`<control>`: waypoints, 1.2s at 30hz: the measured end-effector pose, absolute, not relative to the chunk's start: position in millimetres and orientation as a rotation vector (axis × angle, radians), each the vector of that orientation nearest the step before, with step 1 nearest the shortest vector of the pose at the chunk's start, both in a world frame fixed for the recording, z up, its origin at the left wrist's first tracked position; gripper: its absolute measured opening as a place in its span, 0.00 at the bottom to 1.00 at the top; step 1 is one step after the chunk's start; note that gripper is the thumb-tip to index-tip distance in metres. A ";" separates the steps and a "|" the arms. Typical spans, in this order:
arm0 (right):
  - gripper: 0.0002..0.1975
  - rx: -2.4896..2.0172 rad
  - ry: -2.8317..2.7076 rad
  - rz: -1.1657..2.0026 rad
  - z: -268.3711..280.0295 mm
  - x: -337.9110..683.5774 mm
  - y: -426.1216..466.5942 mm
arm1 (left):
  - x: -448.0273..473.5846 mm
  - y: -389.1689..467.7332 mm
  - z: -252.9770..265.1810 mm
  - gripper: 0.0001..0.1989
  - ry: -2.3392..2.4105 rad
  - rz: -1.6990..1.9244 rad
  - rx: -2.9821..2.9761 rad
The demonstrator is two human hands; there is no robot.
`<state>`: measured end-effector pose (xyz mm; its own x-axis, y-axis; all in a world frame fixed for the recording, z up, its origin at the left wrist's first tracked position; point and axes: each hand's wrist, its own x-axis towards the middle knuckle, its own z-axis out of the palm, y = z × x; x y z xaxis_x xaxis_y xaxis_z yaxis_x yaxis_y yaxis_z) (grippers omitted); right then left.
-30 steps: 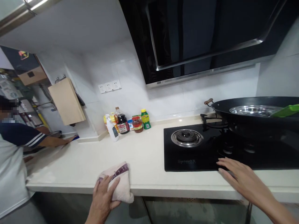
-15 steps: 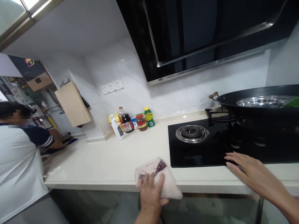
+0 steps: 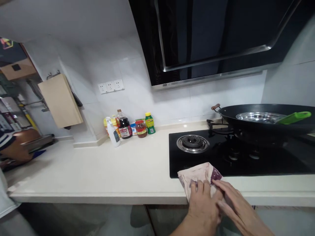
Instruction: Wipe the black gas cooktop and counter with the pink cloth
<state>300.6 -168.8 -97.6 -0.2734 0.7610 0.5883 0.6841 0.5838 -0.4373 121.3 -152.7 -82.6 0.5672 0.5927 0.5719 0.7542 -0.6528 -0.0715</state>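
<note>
A pale pink folded cloth with purple patches lies over the front edge of the cooktop and the counter. My left hand presses on its middle, fingers bent into the fabric. From the right, my right hand reaches in, its fingertips on the purple corner and its thumb tucked beside my left hand. The part of the cloth under both hands is hidden. Just beyond the cloth is the black gas cooktop, with a round burner at its left.
A large black wok sits at the right, holding a steel dish and a green-handled utensil. A white spray bottle, a soy sauce bottle and jars stand by the wall. The range hood hangs above. A co-worker's arm is at far left.
My left hand has carried the cloth right, from the counter to the cooktop's front edge. My right hand has come left onto the cloth. The view has swung right; the co-worker is mostly out of view.
</note>
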 end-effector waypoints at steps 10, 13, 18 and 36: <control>0.49 -1.220 -2.146 -0.412 -99.2 229.1 -160.6 | -25.1 -152.3 -2.1 0.16 -1.350 -1.302 -2.622; 0.49 -1.202 -2.171 -0.507 -102.5 171.4 -150.9 | -63.7 -129.6 -6.9 0.14 -1.570 -1.370 -2.398; 0.31 -0.895 -2.351 -0.485 -89.2 95.8 -140.8 | -89.1 -117.2 -13.7 0.19 -1.859 -1.600 -2.278; 0.44 -1.173 -2.302 -0.528 -84.3 331.7 -144.0 | -82.8 -122.2 -8.1 0.24 -1.988 -1.125 -2.370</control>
<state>331.7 -144.0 -84.3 -0.5041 0.6313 0.5893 0.8251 0.5536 0.1128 -82.8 -122.2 -8.1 0.0422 0.9158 0.3995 0.8139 -0.2634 0.5179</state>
